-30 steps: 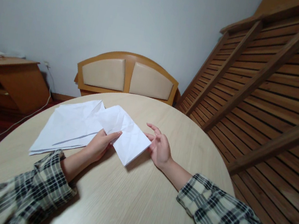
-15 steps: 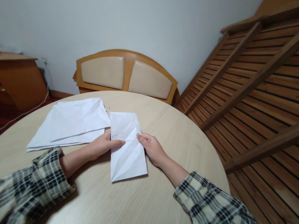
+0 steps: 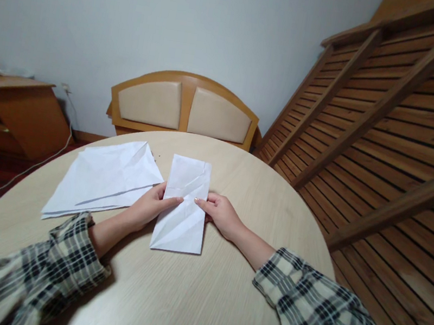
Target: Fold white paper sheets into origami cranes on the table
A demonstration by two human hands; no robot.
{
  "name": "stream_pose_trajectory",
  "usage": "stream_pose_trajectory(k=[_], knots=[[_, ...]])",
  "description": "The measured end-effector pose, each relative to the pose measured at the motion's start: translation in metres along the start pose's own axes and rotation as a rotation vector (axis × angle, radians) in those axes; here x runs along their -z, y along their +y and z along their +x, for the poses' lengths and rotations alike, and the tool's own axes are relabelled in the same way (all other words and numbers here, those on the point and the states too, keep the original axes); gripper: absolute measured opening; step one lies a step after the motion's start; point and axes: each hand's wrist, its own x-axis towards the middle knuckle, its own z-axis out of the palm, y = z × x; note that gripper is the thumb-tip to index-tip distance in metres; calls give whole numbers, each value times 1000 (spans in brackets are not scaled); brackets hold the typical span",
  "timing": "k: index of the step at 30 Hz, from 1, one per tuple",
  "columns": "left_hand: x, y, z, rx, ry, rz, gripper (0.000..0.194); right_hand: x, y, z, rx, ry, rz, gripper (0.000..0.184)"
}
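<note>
A folded sheet of white paper [image 3: 179,228], long and narrow with diagonal creases, is held between my two hands over the table. My left hand [image 3: 150,207] grips its left edge, thumb on top and fingers hidden beneath. On the right edge, my right hand [image 3: 223,215] pinches it the same way, its thumb lying on the paper. The two thumbs point at each other near the middle of the sheet. Just left of my left hand lies a stack of creased white paper sheets [image 3: 106,170].
The round wooden table [image 3: 244,304] spreads under my arms. Behind it stands a headboard [image 3: 186,105] with cream panels against the wall. A slatted wooden frame [image 3: 391,129] leans at the right. At the left are a brown desk [image 3: 31,111] and a white cable [image 3: 11,182] on the floor.
The folded paper has turned from a slant to nearly straight, its near end swinging left and its far end right. My right thumb now lies further over the paper.
</note>
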Motion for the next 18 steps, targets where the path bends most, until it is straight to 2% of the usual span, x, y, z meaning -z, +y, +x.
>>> stream_pose_trajectory(k=[18], knots=[[0, 0, 0, -6, -15, -10, 46, 2, 2, 2, -17, 13, 142, 49]])
